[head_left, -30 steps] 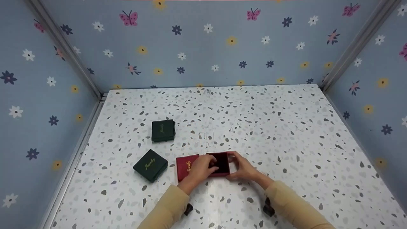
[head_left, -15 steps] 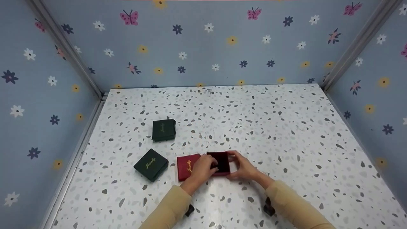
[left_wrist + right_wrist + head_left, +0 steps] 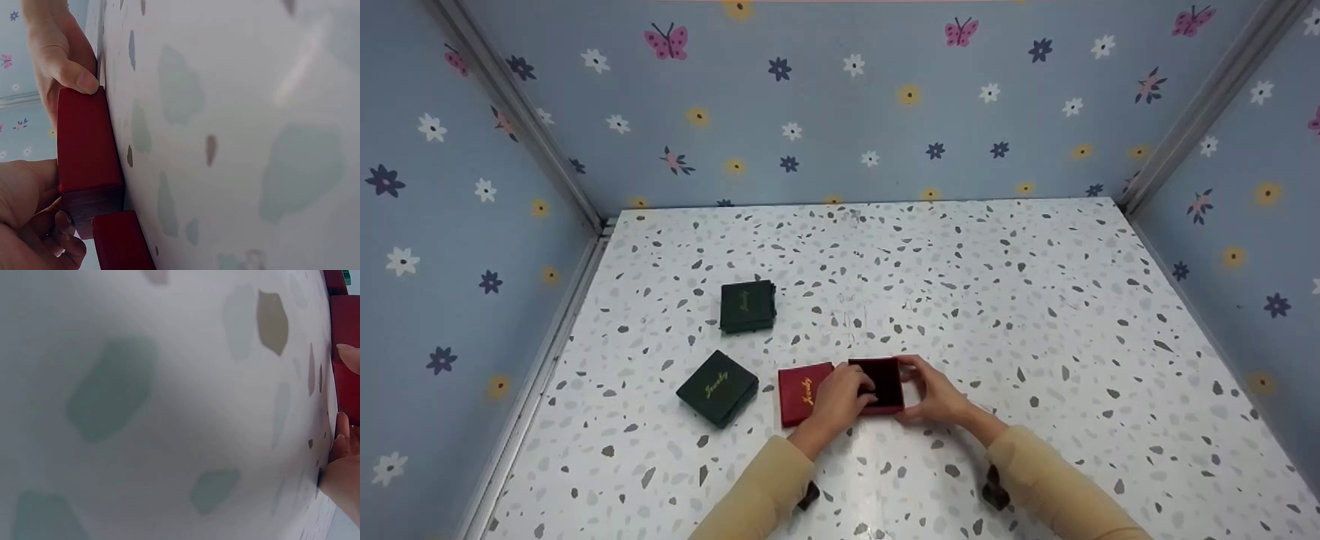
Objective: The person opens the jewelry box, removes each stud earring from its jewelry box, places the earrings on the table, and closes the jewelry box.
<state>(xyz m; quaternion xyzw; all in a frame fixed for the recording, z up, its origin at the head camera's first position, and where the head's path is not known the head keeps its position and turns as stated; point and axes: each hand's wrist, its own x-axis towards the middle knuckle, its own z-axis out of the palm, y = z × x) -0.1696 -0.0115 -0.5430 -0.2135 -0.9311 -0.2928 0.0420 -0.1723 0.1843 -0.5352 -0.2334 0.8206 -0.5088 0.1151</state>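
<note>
Little has moved: at near middle, the right hand (image 3: 939, 396) clamps the open box (image 3: 883, 410) between thumb and fingers; the left hand (image 3: 838, 396) dips inside, pinching or not unclear. Best brace lightly, squarely.

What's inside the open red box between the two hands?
A dark interior shows in the open red box; no separate item can be made out there. The left hand covers the box's left part, so whatever lies beneath that hand cannot be seen.
</note>
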